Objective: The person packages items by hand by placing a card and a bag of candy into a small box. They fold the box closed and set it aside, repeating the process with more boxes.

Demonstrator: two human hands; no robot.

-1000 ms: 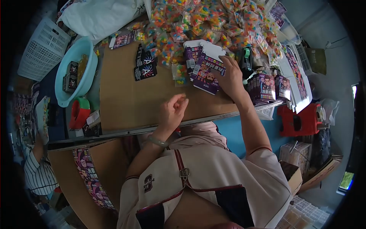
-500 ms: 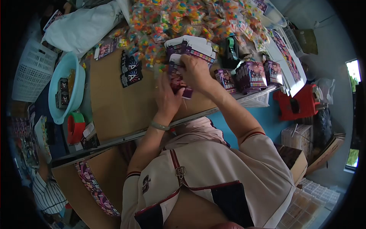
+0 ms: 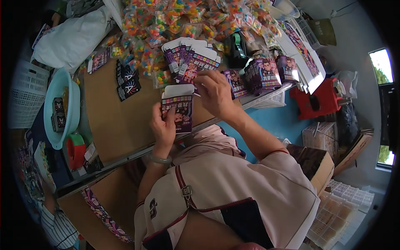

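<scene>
In my left hand point(image 3: 163, 128) is a small purple printed carton point(image 3: 182, 114), its white top flap standing up; the thumb lies across its front and the fingers are behind. Close to the carton's upper right corner, my right hand point(image 3: 216, 93) has its fingers curled together, and whatever is in them is hidden. Just beyond it lies a fanned pile of purple cartons point(image 3: 198, 62) with white flaps. A clear bag of coloured candy point(image 3: 161, 78) rests above the held carton. To the left, several black cards point(image 3: 127, 81) overlap on the brown board point(image 3: 112, 125).
Heaped candy bags point(image 3: 183, 18) cover the far side. Upright filled-looking cartons point(image 3: 263, 75) stand at right beside a black tape dispenser point(image 3: 238, 50). At left are a blue basin point(image 3: 74, 104) and a tape roll point(image 3: 76, 151). A red stool point(image 3: 318, 98) is on the floor.
My left hand has brought the carton nearer the table edge, and its front now faces up with the flap raised. The right hand has moved off the carton's face. The view has shifted slightly.
</scene>
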